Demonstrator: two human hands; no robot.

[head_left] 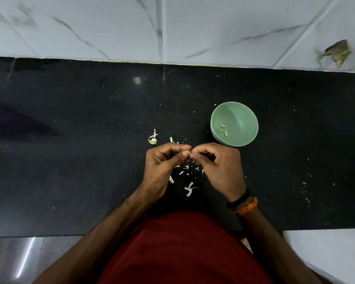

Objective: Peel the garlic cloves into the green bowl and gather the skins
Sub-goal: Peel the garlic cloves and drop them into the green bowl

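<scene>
Green bowl (244, 119) beside hands (191, 158)

A black speckled counter (70, 140) fills the middle of the frame. Above it runs a white marble-veined tiled wall (111, 23), chipped at the upper right (337, 52). A red garment (182, 249) fills the bottom centre. Two wristbands, black (239, 198) and orange (247, 208), sit right of centre.

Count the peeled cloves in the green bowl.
3, all low on the green bowl's inner wall, near side: one upper, one left, one right. None looks hidden.
</scene>
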